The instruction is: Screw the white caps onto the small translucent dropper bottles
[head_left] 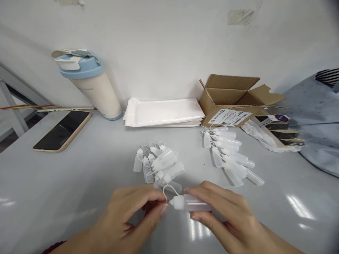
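A small translucent squeeze bottle [194, 203] with a white pointed nozzle lies sideways over the table's front. My right hand [225, 213] is closed around its body, thumb below and fingers above. The thin white strap loops from the bottle's neck over to my left hand [140, 211], whose thumb and forefinger pinch the strap's end, probably its small cap, just off the nozzle tip. Just beyond my hands lies a loose pile of similar bottles [165, 160]. Another group of them [230, 151] is spread out farther right.
A stack of white padded envelopes [164, 113] lies against the wall beside an open cardboard box [230, 102]. A tumbler [92, 84] and a phone [63, 130] are at the left. At the right are a plastic-wrapped tray [278, 132] and a person's light blue clothing [312, 106].
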### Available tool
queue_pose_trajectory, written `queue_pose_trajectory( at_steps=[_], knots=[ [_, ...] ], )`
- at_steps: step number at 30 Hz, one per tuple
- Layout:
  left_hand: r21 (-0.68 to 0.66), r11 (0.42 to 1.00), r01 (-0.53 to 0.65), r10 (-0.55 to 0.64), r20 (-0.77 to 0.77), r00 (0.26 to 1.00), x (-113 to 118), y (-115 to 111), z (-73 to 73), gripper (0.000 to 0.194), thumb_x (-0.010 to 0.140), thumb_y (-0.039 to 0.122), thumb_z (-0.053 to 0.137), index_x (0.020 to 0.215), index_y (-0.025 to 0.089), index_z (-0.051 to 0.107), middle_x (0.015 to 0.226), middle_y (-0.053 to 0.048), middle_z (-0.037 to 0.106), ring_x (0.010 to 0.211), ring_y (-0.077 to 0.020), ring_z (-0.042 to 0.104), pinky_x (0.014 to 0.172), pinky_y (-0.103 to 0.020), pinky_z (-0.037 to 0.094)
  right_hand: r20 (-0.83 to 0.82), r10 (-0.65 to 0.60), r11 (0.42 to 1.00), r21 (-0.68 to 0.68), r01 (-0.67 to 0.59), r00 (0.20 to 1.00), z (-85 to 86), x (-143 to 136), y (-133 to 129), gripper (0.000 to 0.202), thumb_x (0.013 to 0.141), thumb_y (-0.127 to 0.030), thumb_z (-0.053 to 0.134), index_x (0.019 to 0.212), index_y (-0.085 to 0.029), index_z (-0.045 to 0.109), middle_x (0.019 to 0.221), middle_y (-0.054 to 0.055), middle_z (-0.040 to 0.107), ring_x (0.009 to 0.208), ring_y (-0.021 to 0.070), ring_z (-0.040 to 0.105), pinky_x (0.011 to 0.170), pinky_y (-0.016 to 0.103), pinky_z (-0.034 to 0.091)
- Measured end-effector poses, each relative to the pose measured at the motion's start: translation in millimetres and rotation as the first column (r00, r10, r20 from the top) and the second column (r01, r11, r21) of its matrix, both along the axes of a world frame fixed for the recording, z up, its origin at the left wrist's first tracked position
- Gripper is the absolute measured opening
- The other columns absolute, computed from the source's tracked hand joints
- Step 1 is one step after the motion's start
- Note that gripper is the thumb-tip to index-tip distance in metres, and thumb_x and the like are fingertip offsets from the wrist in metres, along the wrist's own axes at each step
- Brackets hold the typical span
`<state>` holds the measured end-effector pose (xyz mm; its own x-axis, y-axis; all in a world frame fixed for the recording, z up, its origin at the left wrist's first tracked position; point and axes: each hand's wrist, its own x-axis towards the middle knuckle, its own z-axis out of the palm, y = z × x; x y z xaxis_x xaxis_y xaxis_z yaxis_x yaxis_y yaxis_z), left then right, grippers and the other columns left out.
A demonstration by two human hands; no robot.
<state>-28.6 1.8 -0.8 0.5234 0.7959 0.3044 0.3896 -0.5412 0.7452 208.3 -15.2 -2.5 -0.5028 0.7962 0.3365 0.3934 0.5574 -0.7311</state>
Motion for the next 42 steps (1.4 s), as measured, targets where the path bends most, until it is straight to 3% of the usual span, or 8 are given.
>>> queue_pose_trajectory(
  at_steps=[6,11,15,19,24,30,36,42],
  knots=[
    [0.013,1.000,-0.017,0.017,-0.032,0.999,-1.4,4.1,-1.6,0.013,0.092,0.015,0.050,0.089,0.024,0.059,0.068,0.006,0.069,0.052,-0.0086,0.062,0.048,-0.017,0.043,0.063,-0.033,0.998,0.053,0.030,0.997,-1.3,2.9,5.2,0.026,0.097,-0.022,0.052,0.121,-0.013,0.055,0.084,0.009,0.063,0.070,0.0183,0.062,0.057,0.028,0.054],
    [0.239,0.959,-0.151,0.184,-0.123,0.975,-6.7,16.0,-9.3,0.011,0.092,0.016,0.051,0.085,0.021,0.058,0.066,0.003,0.069,0.050,-0.0096,0.059,0.048,-0.019,0.041,0.250,-0.283,0.947,0.228,0.228,0.926,-7.6,19.7,23.2,0.024,0.096,-0.023,0.052,0.118,-0.014,0.056,0.105,0.014,0.064,0.093,0.0240,0.064,0.077,0.035,0.056],
    [0.381,0.914,-0.139,0.231,-0.207,0.951,-9.3,22.4,-17.3,0.012,0.093,0.017,0.051,0.084,0.017,0.058,0.060,0.003,0.062,0.046,-0.0100,0.052,0.048,-0.022,0.039,0.406,-0.424,0.893,0.337,0.299,0.810,-13.6,35.7,38.4,0.029,0.098,-0.030,0.047,0.119,-0.012,0.056,0.116,0.018,0.059,0.100,0.0298,0.063,0.080,0.043,0.055],
    [0.347,0.921,-0.177,0.278,-0.266,0.923,-9.8,22.3,-19.7,0.019,0.093,0.020,0.047,0.079,0.018,0.059,0.055,0.004,0.058,0.044,-0.0102,0.049,0.046,-0.022,0.036,0.492,-0.472,0.872,0.381,0.306,0.732,-19.5,46.5,46.8,0.034,0.099,-0.033,0.042,0.117,-0.009,0.058,0.118,0.019,0.058,0.099,0.0318,0.063,0.079,0.045,0.054],
    [0.270,0.932,-0.243,0.323,-0.311,0.894,-10.1,22.4,-19.4,0.021,0.092,0.023,0.046,0.076,0.019,0.059,0.055,0.005,0.059,0.042,-0.0099,0.049,0.044,-0.021,0.035,0.554,-0.575,0.799,0.537,0.270,0.602,-26.3,53.6,50.9,0.034,0.099,-0.029,0.039,0.104,-0.006,0.064,0.092,0.017,0.067,0.083,0.0308,0.063,0.070,0.042,0.053],
    [0.224,0.947,-0.230,0.300,-0.361,0.883,-10.5,23.9,-19.9,0.023,0.092,0.026,0.045,0.075,0.019,0.058,0.056,0.005,0.059,0.045,-0.0107,0.051,0.047,-0.021,0.037,0.590,-0.617,0.777,0.560,0.285,0.521,-28.7,56.4,50.9,0.033,0.098,-0.029,0.039,0.094,-0.009,0.065,0.084,0.018,0.067,0.074,0.0318,0.061,0.062,0.040,0.046],
    [0.223,0.950,-0.218,0.294,-0.407,0.865,-10.0,24.4,-20.8,0.030,0.093,0.029,0.044,0.066,0.019,0.053,0.052,0.005,0.053,0.042,-0.0101,0.044,0.044,-0.022,0.032,0.620,-0.570,0.817,0.498,0.291,0.539,-29.9,53.3,50.3,0.032,0.098,-0.030,0.039,0.095,-0.010,0.064,0.084,0.018,0.068,0.078,0.0334,0.061,0.064,0.041,0.044],
    [0.307,0.931,-0.196,0.322,-0.443,0.836,-10.0,22.4,-18.7,0.038,0.095,0.028,0.042,0.058,0.020,0.044,0.049,0.007,0.040,0.043,-0.0086,0.033,0.045,-0.023,0.027,0.589,-0.461,0.883,0.379,0.276,0.664,-27.6,43.8,46.9,0.023,0.096,-0.028,0.044,0.104,-0.013,0.059,0.087,0.012,0.070,0.083,0.0287,0.062,0.068,0.040,0.047]
  ],
)
